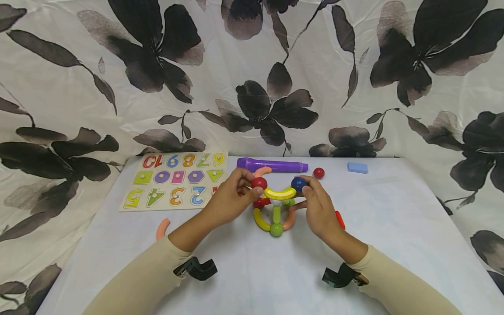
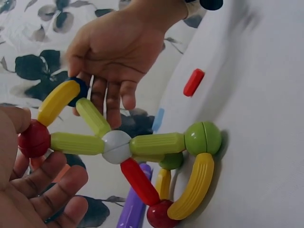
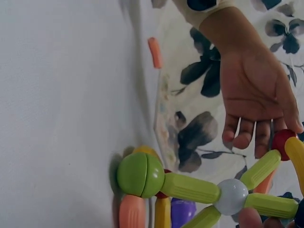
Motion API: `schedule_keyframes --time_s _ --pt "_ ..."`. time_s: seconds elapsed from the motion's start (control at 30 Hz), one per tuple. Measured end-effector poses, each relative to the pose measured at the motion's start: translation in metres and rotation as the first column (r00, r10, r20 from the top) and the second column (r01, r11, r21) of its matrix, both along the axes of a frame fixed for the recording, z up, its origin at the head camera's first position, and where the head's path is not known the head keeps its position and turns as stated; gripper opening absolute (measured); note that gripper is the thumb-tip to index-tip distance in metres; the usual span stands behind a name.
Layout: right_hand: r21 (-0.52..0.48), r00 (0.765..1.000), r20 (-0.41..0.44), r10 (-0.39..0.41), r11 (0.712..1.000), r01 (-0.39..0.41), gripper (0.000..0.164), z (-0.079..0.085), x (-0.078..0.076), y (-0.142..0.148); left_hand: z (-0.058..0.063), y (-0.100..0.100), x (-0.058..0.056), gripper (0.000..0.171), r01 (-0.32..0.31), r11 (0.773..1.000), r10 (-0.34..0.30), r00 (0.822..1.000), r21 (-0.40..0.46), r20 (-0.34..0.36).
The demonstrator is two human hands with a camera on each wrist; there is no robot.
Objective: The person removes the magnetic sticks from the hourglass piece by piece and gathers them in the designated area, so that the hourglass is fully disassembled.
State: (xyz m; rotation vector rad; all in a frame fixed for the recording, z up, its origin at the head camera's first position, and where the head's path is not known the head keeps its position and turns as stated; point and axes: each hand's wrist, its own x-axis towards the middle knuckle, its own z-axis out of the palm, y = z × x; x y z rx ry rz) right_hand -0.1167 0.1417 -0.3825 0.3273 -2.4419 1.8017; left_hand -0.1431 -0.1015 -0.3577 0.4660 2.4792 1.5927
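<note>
A model of colored balls and rods stands on the table between the two hands. My left hand pinches a red ball at its top left. At the top right, my right hand grips a blue ball with thumb and fingers. A curved yellow rod bridges these two balls. Straight green rods and a red rod meet at a white ball. Lower down are a green ball and a curved yellow rod. A curved orange rod sticks up behind the left hand.
A number-and-shape puzzle board lies at the back left, a purple tube-shaped object behind the model. A loose red ball and blue block sit back right. Loose rods are orange at left, red by the right hand.
</note>
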Motion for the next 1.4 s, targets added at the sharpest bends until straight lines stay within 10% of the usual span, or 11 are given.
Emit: schedule_keyframes --time_s 0.4,0.8,1.4 --pt "0.006 1.0 0.008 -0.012 1.0 0.012 0.043 0.0 -0.003 0.003 0.002 -0.016 -0.01 0.029 0.095 0.994 -0.1 0.99 -0.062 -0.098" --pt "0.006 1.0 0.0 -0.004 1.0 0.004 0.042 -0.002 -0.003 0.003 0.011 -0.025 -0.031 0.045 0.305 0.911 -0.357 0.92 -0.277 -0.164" --pt "-0.013 1.0 -0.003 -0.001 1.0 0.001 0.04 -0.002 -0.003 0.003 0.013 -0.02 -0.037 0.032 0.298 0.907 -0.343 0.933 -0.299 -0.11"
